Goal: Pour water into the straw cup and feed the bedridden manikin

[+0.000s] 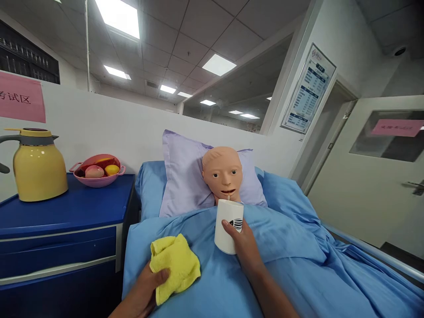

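Observation:
A white cup point(225, 238) with a black fish-like print is gripped in my right hand point(247, 247), tilted slightly in front of a manikin's chin. A short straw point(228, 197) stands out of the cup just below the mouth of the manikin point(222, 170); whether it touches the lips I cannot tell. Folded yellow cloth point(175, 267) is pinched in my left hand point(145, 287), thumb on top, above the bed at lower left. The manikin's head rests on a lilac pillow point(180, 176), and a blue quilt point(285, 238) covers its body.
Left of the bed stands a blue bedside cabinet point(99, 198). On it are a yellow thermos jug point(39, 172) and a pink basket point(102, 180) with several fruits. A bed rail point(374, 251) runs along the right side, near a door point(374, 185).

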A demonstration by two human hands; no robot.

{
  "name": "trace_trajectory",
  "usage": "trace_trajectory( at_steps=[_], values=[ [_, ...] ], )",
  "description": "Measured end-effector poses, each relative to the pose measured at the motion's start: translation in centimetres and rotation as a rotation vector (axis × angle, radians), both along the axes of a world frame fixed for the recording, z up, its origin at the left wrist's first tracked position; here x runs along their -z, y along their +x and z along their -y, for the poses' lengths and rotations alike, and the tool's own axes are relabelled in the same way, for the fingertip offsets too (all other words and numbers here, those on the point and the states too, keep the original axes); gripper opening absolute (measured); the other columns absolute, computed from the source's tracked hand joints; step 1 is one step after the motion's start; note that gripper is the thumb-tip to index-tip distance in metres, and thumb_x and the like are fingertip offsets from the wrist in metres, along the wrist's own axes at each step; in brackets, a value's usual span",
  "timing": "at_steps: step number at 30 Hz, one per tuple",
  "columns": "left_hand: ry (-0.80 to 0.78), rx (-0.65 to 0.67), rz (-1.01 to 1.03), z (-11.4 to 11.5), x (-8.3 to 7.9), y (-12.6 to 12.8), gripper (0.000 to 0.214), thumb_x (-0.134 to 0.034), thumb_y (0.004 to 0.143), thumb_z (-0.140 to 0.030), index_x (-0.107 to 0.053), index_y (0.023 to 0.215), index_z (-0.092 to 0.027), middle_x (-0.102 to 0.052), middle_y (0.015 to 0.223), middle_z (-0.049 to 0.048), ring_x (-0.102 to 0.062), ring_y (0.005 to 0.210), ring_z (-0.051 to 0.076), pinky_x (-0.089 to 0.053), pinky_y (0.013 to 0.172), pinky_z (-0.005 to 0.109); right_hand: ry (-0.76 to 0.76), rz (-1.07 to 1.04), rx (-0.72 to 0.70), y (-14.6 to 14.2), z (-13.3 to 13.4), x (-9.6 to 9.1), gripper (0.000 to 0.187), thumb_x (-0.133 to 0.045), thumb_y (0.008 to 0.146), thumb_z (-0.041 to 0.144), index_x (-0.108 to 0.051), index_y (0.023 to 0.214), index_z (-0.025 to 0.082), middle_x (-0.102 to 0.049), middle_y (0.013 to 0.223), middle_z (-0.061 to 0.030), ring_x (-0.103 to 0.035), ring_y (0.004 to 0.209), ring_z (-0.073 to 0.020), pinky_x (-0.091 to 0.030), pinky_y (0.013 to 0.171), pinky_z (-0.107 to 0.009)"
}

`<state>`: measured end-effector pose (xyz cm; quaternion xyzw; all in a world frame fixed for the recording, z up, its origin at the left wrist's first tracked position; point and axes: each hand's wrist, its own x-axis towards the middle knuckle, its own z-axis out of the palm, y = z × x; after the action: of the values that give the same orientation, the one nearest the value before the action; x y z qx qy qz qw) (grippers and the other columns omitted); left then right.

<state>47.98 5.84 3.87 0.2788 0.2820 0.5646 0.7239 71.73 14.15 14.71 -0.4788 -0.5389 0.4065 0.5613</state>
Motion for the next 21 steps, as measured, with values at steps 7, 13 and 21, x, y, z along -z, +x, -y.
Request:
trace_trajectory(
  at_steps=[7, 13, 21],
  values=[
    [0.246, 0.055, -0.452, -0.6, -1.7, 0.4, 0.063, -0.08, 0.063, -0.046, -0.06, 0.116, -0.018, -0.068, 0.114, 0.0103, -0.06, 0.11, 0.032, -0.046, 0.099, 0.045, 0.054, -0.036, 0.0, -0.1, -0.5, 0.3, 0.052, -0.073, 0.067, 0.055, -0.059, 0.102, 0.019, -0.07, 0.081, -0.0035, -0.065, 0.072, -0.0229, -0.053, 0.064, -0.034],
    [0.705, -0.034, -0.872, -2.5, -9.6, 0.7, 0.035, -0.07, 0.076, -0.042, -0.065, 0.101, -0.018, -0.069, 0.1, 0.0059, -0.062, 0.093, 0.023, -0.051, 0.083, 0.033, 0.217, 0.008, 0.096, -0.2, 0.0, 0.1, 0.056, -0.075, 0.061, 0.054, -0.059, 0.101, 0.017, -0.071, 0.085, -0.0052, -0.065, 0.077, -0.0244, -0.052, 0.071, -0.037],
    [1.459, -0.536, -1.148, -9.0, -17.2, 5.9, 0.036, -0.053, 0.089, -0.021, -0.054, 0.124, -0.017, -0.061, 0.129, 0.01, -0.056, 0.12, 0.021, -0.047, 0.104, 0.039, 0.291, -0.132, 0.255, -0.1, 0.4, -0.3, 0.065, -0.075, 0.06, 0.054, -0.055, 0.11, 0.017, -0.068, 0.092, -0.0062, -0.064, 0.08, -0.0246, -0.051, 0.072, -0.038]
  ],
)
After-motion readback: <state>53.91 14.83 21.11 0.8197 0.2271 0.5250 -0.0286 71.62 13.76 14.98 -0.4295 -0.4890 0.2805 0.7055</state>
